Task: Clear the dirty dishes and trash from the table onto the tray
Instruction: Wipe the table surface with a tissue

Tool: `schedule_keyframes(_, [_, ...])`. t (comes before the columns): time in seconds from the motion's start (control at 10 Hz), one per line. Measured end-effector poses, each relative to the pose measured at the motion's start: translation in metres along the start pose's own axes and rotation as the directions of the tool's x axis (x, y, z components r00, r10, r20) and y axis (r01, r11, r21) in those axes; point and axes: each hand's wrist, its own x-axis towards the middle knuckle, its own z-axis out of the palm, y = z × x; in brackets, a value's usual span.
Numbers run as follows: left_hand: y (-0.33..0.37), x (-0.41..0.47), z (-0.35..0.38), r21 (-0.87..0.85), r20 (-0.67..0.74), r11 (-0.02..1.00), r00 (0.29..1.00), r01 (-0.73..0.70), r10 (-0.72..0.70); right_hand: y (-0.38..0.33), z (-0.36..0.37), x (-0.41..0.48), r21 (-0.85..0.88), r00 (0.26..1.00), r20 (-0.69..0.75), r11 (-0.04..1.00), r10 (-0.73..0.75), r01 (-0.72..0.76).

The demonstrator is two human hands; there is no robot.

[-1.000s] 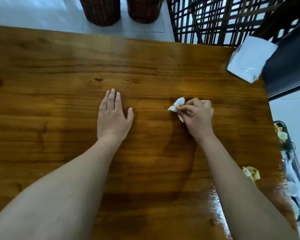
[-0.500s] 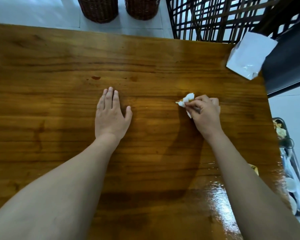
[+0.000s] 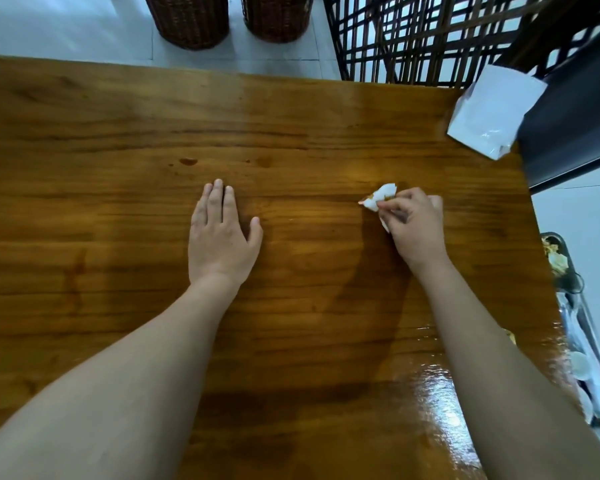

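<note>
Head view: napkin (image 3: 378, 197) is pinched by curled fingers of right hand (image 3: 414, 226); left hand (image 3: 220, 240) is laid flat, straight-fingered. Loose paper beyond the fingertips may be torn if dragged.

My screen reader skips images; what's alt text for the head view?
A right hand pinches a crumpled white tissue on a wooden table; the left hand lies flat. A white packet sits at the far right corner, a loaded tray beyond the right edge.

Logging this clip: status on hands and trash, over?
Left hand flat on table, empty. Right hand pinching crumpled napkin. Tray beyond right edge; white packet at far corner.
</note>
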Motion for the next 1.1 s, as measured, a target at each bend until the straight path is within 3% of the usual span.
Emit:
schedule_keyframes(0.4, [0.000, 0.001, 0.000, 0.014, 0.010, 1.000, 1.000, 0.015, -0.015, -0.033, 0.014, 0.054, -0.038, 1.000, 0.017, 0.999, -0.016, 0.016])
schedule_keyframes(0.5, [0.000, 0.001, 0.000, 0.013, 0.010, 1.000, 1.000, 0.016, -0.016, -0.037, 0.015, 0.053, -0.018, 1.000, 0.020, 1.000, 0.007, -0.006])
schedule_keyframes(0.7, [0.000, 0.001, 0.000, 0.020, 0.006, 1.000, 1.000, 0.004, -0.004, -0.031, 0.020, 0.015, -0.018, 0.994, 0.017, 0.993, -0.112, 0.112])
schedule_keyframes(0.8, [0.000, 0.001, 0.000, 0.028, 0.001, 1.000, 1.000, 0.001, -0.001, -0.042, 0.023, 0.032, -0.123, 0.991, 0.036, 0.983, -0.130, 0.133])
schedule_keyframes(1.1, [0.001, 0.001, 0.000, -0.005, -0.007, 1.000, 1.000, 0.012, -0.012, -0.024, 0.014, 0.010, -0.142, 0.994, 0.024, 0.984, -0.104, 0.106])
